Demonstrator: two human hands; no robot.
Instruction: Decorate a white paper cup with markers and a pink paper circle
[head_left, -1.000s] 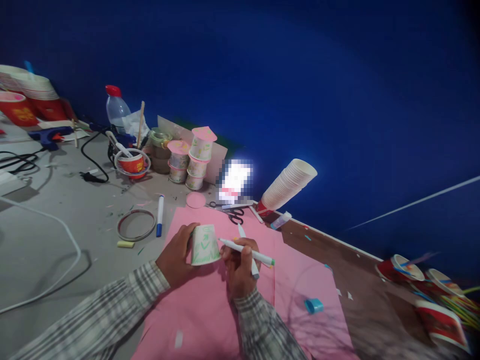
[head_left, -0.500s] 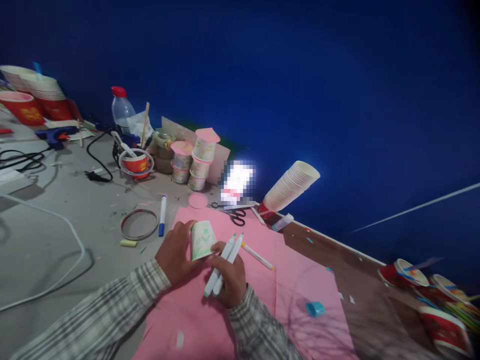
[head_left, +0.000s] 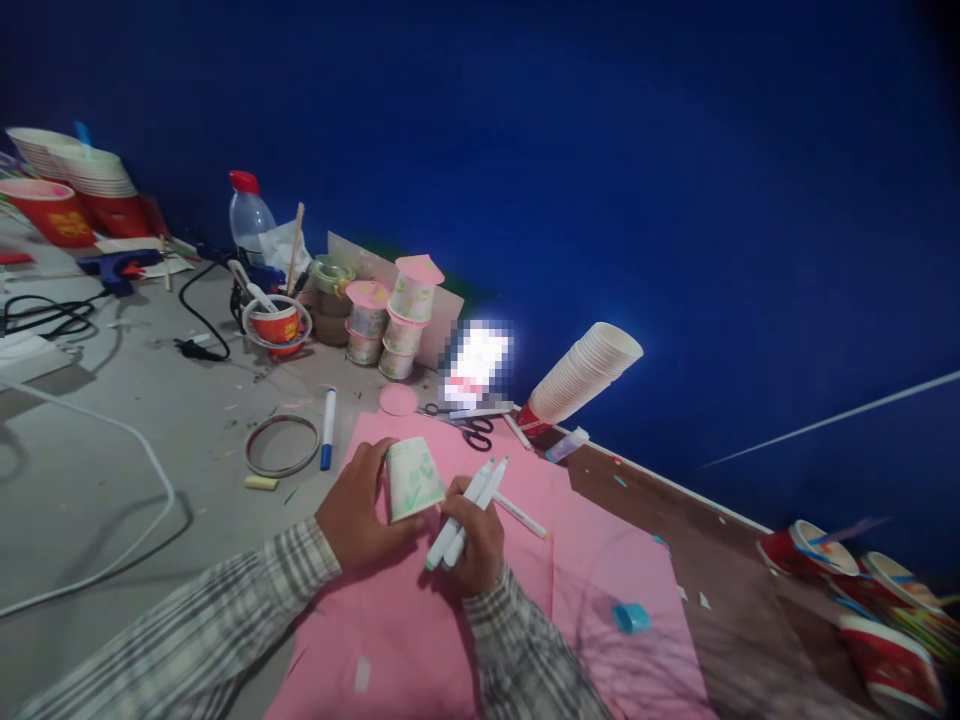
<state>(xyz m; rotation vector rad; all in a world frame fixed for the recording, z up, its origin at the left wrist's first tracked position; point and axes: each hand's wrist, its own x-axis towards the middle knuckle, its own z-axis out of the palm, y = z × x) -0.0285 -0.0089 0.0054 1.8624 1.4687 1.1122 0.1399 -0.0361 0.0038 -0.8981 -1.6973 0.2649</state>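
Cup (head_left: 414, 480), white with green leaf markings, is in your left hand (head_left: 364, 515), over the far left part of the pink sheet (head_left: 405, 640). It is tilted, with its wide rim towards the near side. Your left fingers are partly open, bent round the cup's left side, with the thumb along its near edge. Your right hand (head_left: 474, 540) is just right of the cup; its fingers are curled closed on two white markers (head_left: 459, 518), lying side by side and slanting from near left to far right. Whether your right fingertips touch the cup's rim, you cannot tell from this view.

Just right of that hand, a yellow-tipped pen (head_left: 523, 516) lies on the sheet, and a teal cap (head_left: 631, 618) rests nearer and farther right. To the left on the grey table (head_left: 217, 500) are a blue-capped marker (head_left: 328, 430), a tape ring (head_left: 282, 446) and a small yellow piece (head_left: 261, 483). On the far side are black-handled scissors (head_left: 477, 433), a pink disc (head_left: 398, 400) and two cup towers (head_left: 405, 333) with pink tops. Far right of them, a stack of paper cups (head_left: 583, 372) leans rightward.
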